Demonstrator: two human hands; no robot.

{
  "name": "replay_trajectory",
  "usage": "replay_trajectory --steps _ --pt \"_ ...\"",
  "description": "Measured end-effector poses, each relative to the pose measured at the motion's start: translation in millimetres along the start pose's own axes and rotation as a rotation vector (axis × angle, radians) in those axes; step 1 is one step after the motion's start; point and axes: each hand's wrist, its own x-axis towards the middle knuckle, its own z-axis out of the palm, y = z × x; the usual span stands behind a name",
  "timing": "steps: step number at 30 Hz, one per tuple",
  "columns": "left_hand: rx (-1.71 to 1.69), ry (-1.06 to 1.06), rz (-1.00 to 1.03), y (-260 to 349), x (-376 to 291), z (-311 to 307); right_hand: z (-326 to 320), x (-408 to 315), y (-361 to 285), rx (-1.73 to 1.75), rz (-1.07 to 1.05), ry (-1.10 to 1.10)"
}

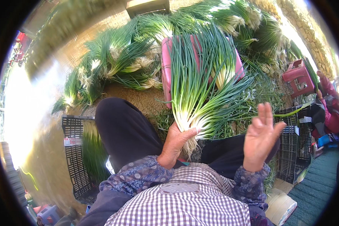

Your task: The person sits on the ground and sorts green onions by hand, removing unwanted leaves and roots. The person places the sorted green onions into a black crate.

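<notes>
My left hand [173, 142] grips a bunch of scallions [190, 113] around its white bases. Pale roots hang below the fist, and the green leaves fan out forward over a pink plastic stool [166, 70]. A smaller bundle of scallions [223, 70] rests on the stool's right part, partly hidden by leaves. My right hand [258, 138] is raised to the right of the bunch, palm showing and thumb spread, slightly blurred, holding nothing. Just beyond its thumb is a single long green leaf [292, 113], seemingly apart from the hand.
Heaps of scallions [113, 56] lie ahead on the ground. A black crate [73, 163] with scallions stands left, another black crate [288, 149] right. Leaf trimmings [260, 96] litter the ground near a red plastic stool [299, 77]. Another person [332, 113] sits at far right.
</notes>
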Motion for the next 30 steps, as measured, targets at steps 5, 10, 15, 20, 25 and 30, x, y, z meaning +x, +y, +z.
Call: replay_trajectory --steps 5,10,15,20,25,30 --pt "0.073 0.022 -0.052 7.8 1.7 0.3 45.0 19.5 71.6 -0.952 0.177 -0.448" --pt "0.060 0.123 -0.010 6.4 1.0 -0.1 53.2 64.5 118.9 -1.533 -0.381 -0.826" --pt "-0.119 0.191 -0.033 17.3 0.3 1.0 16.7 55.3 93.4 -1.646 -0.361 -0.706" --pt "-0.104 0.169 -0.058 15.2 0.5 -5.7 26.8 56.7 91.8 -1.483 -0.275 -0.683" --pt "-0.054 0.119 -0.043 15.8 -0.4 -5.2 44.9 93.8 116.6 -1.471 -0.376 -0.641" --pt "-0.086 0.068 -0.023 22.4 -2.3 -5.1 44.0 128.3 128.5 -1.780 -0.394 -0.841"
